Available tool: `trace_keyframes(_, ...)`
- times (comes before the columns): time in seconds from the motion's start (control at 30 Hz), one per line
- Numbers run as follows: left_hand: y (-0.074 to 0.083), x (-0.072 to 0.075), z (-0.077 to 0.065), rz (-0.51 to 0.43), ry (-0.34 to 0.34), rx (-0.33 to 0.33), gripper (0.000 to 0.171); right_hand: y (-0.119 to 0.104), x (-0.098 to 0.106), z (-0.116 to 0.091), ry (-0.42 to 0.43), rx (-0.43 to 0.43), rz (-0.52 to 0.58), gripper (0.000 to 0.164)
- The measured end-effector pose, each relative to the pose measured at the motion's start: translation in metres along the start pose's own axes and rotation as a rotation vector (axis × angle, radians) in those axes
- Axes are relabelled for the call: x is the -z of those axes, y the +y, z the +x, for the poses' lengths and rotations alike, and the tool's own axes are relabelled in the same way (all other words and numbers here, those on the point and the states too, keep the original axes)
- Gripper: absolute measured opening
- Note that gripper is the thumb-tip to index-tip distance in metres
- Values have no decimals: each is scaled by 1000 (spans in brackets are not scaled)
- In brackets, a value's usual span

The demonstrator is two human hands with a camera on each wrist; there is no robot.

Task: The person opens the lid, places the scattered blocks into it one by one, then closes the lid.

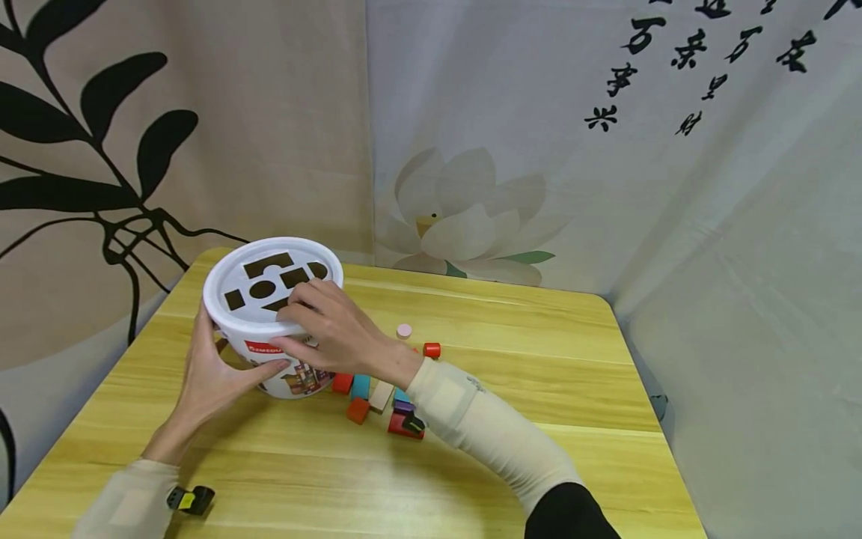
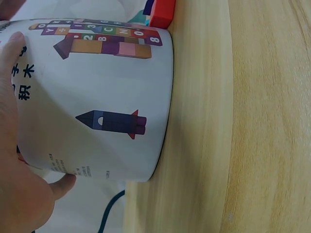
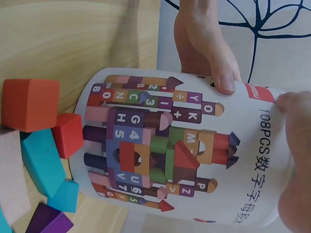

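A white toy-block bucket (image 1: 296,378) with printed block pictures stands on the table at the left. Its white lid (image 1: 222,278) has several cut-out shapes, among them round, square and arch-like ones. My left hand (image 1: 212,374) grips the bucket's side from the left, thumb across the front, as the left wrist view also shows. My right hand (image 1: 337,326) lies over the lid's near right edge. Its fingers curl onto the top by the cut-outs, while the thumb (image 3: 291,107) sits against the side below the rim. Whatever lies under those fingertips is hidden.
Right of the bucket lie several blocks: a red cube (image 3: 31,104), a teal block (image 3: 43,158), a pale wooden one (image 1: 381,395) and a purple one (image 3: 48,218). Farther back are a small red cylinder (image 1: 432,349) and a pink piece (image 1: 404,331). Curtains hang behind the wooden table (image 1: 539,352).
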State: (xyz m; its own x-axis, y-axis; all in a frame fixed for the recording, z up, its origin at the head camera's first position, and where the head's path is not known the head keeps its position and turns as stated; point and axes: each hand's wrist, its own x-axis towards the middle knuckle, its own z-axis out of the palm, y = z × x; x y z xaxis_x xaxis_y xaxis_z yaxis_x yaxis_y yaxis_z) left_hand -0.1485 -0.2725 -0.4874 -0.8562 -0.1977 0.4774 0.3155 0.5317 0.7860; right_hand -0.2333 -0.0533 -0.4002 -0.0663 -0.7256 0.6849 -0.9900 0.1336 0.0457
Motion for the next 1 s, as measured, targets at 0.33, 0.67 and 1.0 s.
trace_keyframes(0.33, 36, 3, 0, -41, -17, 14, 142, -1, -4, 3, -2, -43, 62, 32)
trace_keyframes(0.67, 2, -1, -1, -33, -31, 50, 148, -3, -3, 4, -12, -62, 61, 32)
trace_keyframes(1.0, 31, 3, -3, -58, -31, 35, 141, -3, -1, 6, -33, -77, 53, 32)
